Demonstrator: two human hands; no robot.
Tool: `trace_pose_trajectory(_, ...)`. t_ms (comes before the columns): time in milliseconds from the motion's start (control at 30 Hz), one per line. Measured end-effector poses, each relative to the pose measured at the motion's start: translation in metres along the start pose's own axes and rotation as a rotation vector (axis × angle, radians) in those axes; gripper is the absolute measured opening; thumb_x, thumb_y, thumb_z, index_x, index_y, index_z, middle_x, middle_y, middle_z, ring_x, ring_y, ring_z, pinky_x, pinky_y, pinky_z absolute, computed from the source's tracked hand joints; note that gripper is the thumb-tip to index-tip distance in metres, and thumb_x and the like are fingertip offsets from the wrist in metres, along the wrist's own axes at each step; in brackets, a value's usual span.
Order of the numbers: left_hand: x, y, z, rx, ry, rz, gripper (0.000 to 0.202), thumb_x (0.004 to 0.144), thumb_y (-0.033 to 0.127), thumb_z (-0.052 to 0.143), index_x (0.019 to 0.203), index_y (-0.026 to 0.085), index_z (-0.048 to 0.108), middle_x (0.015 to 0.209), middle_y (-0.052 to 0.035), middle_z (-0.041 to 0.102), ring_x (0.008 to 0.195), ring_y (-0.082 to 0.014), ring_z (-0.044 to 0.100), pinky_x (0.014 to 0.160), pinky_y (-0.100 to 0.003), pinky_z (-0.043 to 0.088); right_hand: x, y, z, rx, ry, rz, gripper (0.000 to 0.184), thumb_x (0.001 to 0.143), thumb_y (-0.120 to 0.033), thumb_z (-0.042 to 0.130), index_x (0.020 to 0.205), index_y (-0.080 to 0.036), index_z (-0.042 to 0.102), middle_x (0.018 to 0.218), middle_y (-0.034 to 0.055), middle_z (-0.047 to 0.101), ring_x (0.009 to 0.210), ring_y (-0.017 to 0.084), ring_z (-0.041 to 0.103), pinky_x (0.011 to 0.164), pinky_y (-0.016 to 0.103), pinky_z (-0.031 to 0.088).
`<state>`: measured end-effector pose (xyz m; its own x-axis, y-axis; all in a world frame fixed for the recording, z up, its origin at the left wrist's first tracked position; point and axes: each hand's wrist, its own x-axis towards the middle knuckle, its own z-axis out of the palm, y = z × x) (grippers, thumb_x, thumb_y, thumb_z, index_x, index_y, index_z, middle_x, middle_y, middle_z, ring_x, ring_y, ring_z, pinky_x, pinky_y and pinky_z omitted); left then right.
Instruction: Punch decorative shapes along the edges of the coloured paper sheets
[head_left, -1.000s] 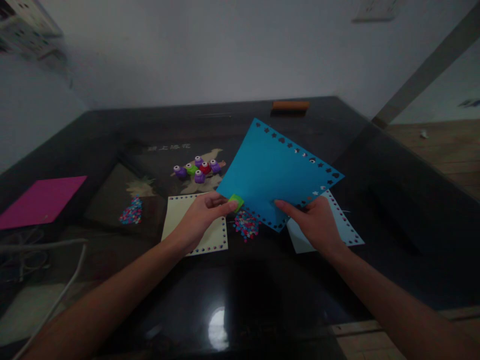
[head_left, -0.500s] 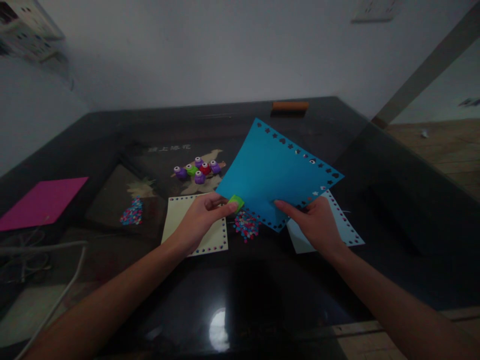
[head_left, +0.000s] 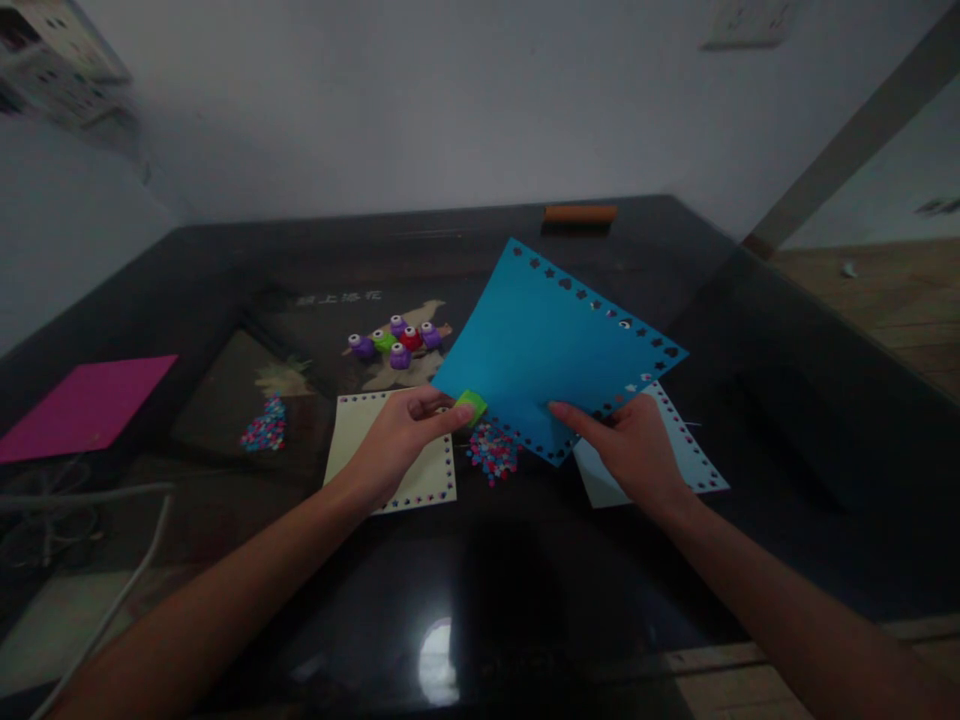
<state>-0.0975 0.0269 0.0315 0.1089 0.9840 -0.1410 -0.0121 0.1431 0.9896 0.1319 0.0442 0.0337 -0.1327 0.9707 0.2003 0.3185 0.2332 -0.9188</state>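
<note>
A sheet of blue paper [head_left: 540, 345] is held up at a slant, with star and heart holes along several of its edges. My right hand [head_left: 634, 445] pinches its lower edge, thumb on top. At the sheet's left corner, my left hand [head_left: 409, 430] is closed on a green craft punch [head_left: 470, 405], thumb pressed on it. Below the paper lies a heap of pink, blue and white paper cutouts [head_left: 493, 455]. A cream sheet [head_left: 390, 475] with punched edges is partly under my left hand, and a pale blue sheet [head_left: 686, 445] is partly behind my right hand.
Several purple, green and red craft punches [head_left: 397, 342] stand beyond my left hand. A second heap of cutouts [head_left: 266, 425] and a pink sheet [head_left: 90, 405] lie at the left, near a white cable [head_left: 154, 550]. An orange-brown roll [head_left: 580, 214] rests at the black table's far edge.
</note>
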Motion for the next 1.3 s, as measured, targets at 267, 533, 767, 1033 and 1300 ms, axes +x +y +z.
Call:
trace_pose_trajectory(267,-0.0012,0.0013,0.0014,-0.009,0.006,0.002,0.019,0.071,0.034,0.075,0.079,0.017,0.070,0.080,-0.0030,0.072,0.074,-0.0160,0.062,0.072,-0.028,0.045,-0.0008,0.0005,0.0000,0.016,0.005,-0.007,0.016,0.074,-0.035,0.070,0.083,-0.022,0.071,0.092,0.0045,0.075,0.083,0.024,0.068,0.079,0.042,0.054)
trace_pose_trajectory(533,-0.0011,0.0025,0.0012,0.007,0.014,0.002,0.019,0.071,0.035,0.075,0.078,0.017,0.070,0.080,-0.0029,0.073,0.074,-0.0167,0.063,0.073,-0.029,0.045,-0.0006,0.0006,0.0011,0.041,0.011,0.000,0.019,0.072,-0.035,0.071,0.083,-0.020,0.072,0.090,0.0059,0.075,0.081,0.026,0.069,0.078,0.044,0.054)
trace_pose_trajectory(767,0.0002,0.0014,0.0018,-0.003,0.013,0.010,0.020,0.071,0.033,0.074,0.080,0.016,0.070,0.082,-0.0035,0.073,0.076,-0.0171,0.064,0.075,-0.031,0.046,-0.0006,0.0002,0.0010,0.038,0.013,-0.011,0.017,0.073,-0.032,0.071,0.084,-0.019,0.072,0.091,0.0054,0.075,0.082,0.024,0.069,0.079,0.042,0.054)
trace_pose_trajectory(1033,0.0001,0.0009,0.0024,-0.009,0.024,0.010,0.022,0.069,0.035,0.076,0.078,0.016,0.070,0.078,-0.0033,0.072,0.074,-0.0163,0.062,0.072,-0.029,0.046,-0.0004,0.0008,0.0008,0.027,0.014,-0.037,0.018,0.073,-0.033,0.070,0.086,-0.020,0.072,0.092,0.0057,0.075,0.082,0.025,0.069,0.079,0.043,0.055)
trace_pose_trajectory(1300,0.0000,-0.0001,0.0025,-0.032,0.014,0.027,0.021,0.070,0.034,0.076,0.079,0.016,0.071,0.079,-0.0032,0.072,0.075,-0.0163,0.062,0.074,-0.029,0.046,-0.0004,0.0020,0.0005,0.028,0.015,-0.040,0.020,0.073,-0.035,0.071,0.085,-0.019,0.073,0.090,0.0067,0.075,0.082,0.027,0.069,0.079,0.046,0.054)
